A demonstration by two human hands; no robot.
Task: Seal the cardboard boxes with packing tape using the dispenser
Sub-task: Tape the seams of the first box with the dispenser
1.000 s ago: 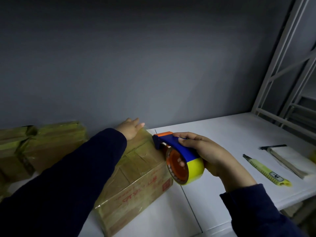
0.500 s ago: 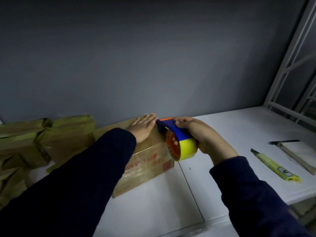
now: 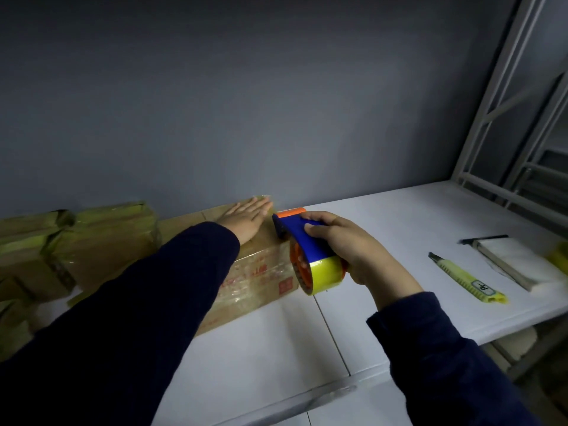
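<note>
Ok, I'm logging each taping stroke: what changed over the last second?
The left hand, earlier curled at the far edge of the cardboard box, now lies flat on its top. The right hand moved the tape dispenser forward, up to the box's top right edge, close to the left hand. Unchanged: the right hand's grip on the dispenser; the utility knife on the table.

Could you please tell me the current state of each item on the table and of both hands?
Cardboard box: closed, flaps down, glossy tape on its front face.
Left hand: flat on the box top, fingers straight.
Right hand: wrapped round the tape dispenser.
Tape dispenser: held, front end at the box's right top edge.
Utility knife: lying on the table, untouched.
</note>
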